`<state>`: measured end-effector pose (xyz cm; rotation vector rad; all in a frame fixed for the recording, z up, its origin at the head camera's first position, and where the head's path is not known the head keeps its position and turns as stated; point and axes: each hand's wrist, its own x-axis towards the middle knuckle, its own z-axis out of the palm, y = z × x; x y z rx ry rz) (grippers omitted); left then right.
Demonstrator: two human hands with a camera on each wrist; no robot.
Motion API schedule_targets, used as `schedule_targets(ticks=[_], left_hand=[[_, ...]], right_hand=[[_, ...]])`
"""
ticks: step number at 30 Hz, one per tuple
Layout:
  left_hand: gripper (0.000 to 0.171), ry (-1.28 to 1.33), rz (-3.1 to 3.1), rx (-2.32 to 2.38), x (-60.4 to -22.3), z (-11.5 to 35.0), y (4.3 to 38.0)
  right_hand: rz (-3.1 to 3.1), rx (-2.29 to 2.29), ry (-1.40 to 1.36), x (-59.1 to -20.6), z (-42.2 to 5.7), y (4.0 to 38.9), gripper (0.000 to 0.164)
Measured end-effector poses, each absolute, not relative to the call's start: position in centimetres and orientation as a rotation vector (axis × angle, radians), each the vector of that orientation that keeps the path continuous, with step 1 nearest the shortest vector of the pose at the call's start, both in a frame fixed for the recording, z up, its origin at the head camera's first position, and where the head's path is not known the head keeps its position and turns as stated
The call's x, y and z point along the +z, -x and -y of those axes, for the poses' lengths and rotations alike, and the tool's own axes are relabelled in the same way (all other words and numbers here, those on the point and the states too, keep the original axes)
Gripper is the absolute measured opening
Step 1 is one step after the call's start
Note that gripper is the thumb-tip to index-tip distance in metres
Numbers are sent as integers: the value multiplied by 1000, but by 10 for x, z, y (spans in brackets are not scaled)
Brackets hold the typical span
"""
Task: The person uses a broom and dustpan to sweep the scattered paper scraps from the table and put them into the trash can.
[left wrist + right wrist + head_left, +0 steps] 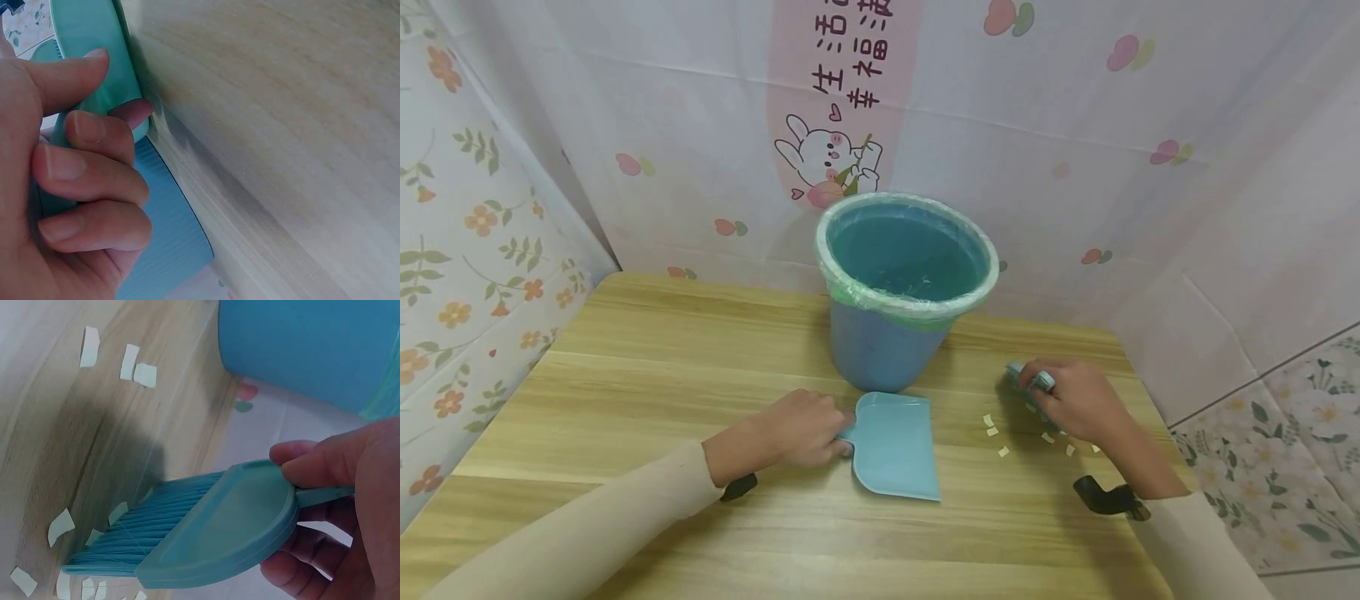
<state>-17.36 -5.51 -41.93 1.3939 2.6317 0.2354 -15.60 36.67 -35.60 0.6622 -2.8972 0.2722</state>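
My left hand (801, 427) grips the handle of a light blue dustpan (895, 446), which lies on the wooden table with its straight edge facing right. In the left wrist view, curled fingers (94, 172) wrap the handle by the dustpan's green-blue back (103, 37). Over at the right, my right hand (1078, 400) holds a small teal hand brush (219, 525) by its handle. Its bristles (156, 519) point down at the tabletop among scattered pale paper scraps (60, 527). Several more scraps (992, 432) lie between brush and dustpan.
A blue bin (880, 346) with a clear bag folded over its rim stands at the back of the table (715, 333), just behind the dustpan. Printed curtains (685, 125) hang along the back and sides. A black wrist mount (1105, 497) sits on the right forearm.
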Motion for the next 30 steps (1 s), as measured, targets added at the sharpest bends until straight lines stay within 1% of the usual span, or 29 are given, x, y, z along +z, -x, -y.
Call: schedule_targets(ticks=[4, 11, 17, 20, 24, 30], left_hand=[[26, -1408, -2641, 225, -420, 55, 174], [26, -1438, -2660, 193, -420, 55, 174], [26, -1436, -2663, 206, -420, 56, 173], [26, -1439, -2663, 209, -420, 56, 173], [27, -1451, -2668, 199, -420, 56, 173], [27, -1453, -2674, 193, -421, 56, 173]], right_hand=[[2898, 288, -720, -356, -360, 154, 17], [2887, 368, -821, -357, -345, 145, 22], [2754, 441, -1010, -357, -331, 139, 34], [2732, 467, -1051, -354, -326, 136, 37], [2741, 479, -963, -348, -324, 132, 33], [2726, 519, -848, -345, -329, 131, 22]])
